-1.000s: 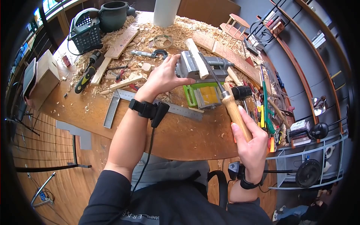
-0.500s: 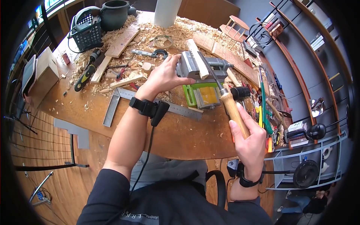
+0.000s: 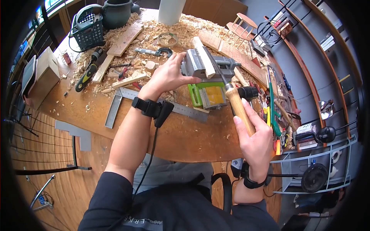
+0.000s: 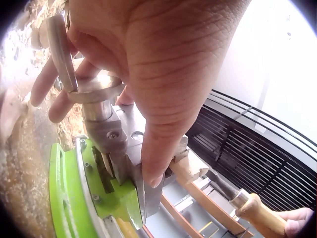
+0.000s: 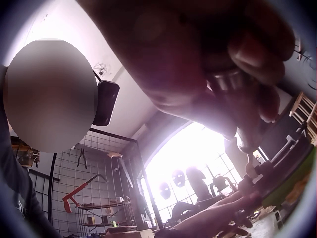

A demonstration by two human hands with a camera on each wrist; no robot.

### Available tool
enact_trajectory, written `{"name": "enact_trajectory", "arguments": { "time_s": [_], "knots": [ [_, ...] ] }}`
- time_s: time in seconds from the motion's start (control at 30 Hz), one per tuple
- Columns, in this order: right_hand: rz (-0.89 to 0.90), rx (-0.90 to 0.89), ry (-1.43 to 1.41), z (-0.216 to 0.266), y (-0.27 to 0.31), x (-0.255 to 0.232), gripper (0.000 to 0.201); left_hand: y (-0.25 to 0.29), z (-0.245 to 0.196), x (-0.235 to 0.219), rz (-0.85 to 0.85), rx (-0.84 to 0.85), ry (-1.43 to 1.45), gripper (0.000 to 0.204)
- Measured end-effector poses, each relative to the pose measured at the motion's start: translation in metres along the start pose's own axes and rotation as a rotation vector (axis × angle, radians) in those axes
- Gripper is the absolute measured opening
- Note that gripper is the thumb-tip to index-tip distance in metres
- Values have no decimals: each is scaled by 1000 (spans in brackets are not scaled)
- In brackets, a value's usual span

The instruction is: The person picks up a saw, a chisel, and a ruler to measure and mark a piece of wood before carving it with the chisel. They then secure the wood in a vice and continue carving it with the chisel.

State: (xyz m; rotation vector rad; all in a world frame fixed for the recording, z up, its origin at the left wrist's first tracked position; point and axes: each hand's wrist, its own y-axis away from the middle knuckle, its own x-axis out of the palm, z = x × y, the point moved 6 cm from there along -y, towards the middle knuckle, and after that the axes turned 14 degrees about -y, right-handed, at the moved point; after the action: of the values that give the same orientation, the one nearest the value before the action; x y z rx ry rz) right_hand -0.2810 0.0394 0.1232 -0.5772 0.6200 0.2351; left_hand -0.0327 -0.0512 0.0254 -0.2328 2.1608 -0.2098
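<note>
A pale wood strip stands clamped in a grey metal vise on a green base. My left hand rests on the vise's left side, thumb along its front; in the left wrist view the thumb presses on the metal and the other fingers spread around the screw handle. My right hand grips the wooden handle of a dark tool, whose blade lies along the right side of the strip. In the right wrist view the hand is dark and close.
A steel square lies left of the vise, a micrometer and boards behind. Hand tools, among them a green-handled one, crowd the right edge. A black mallet head sits beside the wooden handle. Shavings cover the back, near a basket.
My right hand and the tool have shifted slightly up and to the left along the strip. The left hand stays at the vise.
</note>
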Motion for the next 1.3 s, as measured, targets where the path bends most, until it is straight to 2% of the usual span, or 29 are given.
{"name": "enact_trajectory", "arguments": {
  "time_s": [0.13,0.23,0.4,0.47,0.53,0.57,0.6,0.67,0.73,0.83,0.87,0.93,0.97,1.17,1.3],
  "knots": [
    [3,-13,29,5,-2,0,40,1,-5,-6,-2,4,14,99],
    [14,102,4,0,-3,0,40,0,-2,-4,-3,2,19,99],
    [-14,39,-28,-2,-3,-4,40,-1,0,-4,-22,-2,27,99],
    [-7,106,-34,-2,-4,-3,40,-1,1,0,-47,9,-27,100],
    [31,55,40,0,-14,4,40,-1,0,-1,-49,12,-38,100],
    [54,154,34,-4,-19,9,39,-1,0,0,-36,14,-39,100],
    [52,148,34,-4,-20,9,39,-2,0,-1,-30,14,-40,100],
    [-81,-10,40,3,-21,1,39,0,-1,-4,-55,4,-34,100],
    [-230,3,-7,6,-11,-20,40,1,-2,-3,-32,4,22,98],
    [-204,-100,66,18,-1,-39,41,2,-2,-3,-22,-10,16,98],
    [-205,-101,69,22,3,-40,41,1,-2,-3,-17,-15,8,98],
    [-88,-37,171,26,8,-30,43,1,-2,-3,-25,-11,16,98],
    [-62,-79,175,27,10,-27,46,2,-2,-3,-30,-7,21,97],
    [-23,-62,301,31,9,-22,46,2,-2,-4,-24,-9,27,99],
    [-39,-61,267,29,8,-21,45,2,-2,-3,-12,-9,10,100]
  ]
}}
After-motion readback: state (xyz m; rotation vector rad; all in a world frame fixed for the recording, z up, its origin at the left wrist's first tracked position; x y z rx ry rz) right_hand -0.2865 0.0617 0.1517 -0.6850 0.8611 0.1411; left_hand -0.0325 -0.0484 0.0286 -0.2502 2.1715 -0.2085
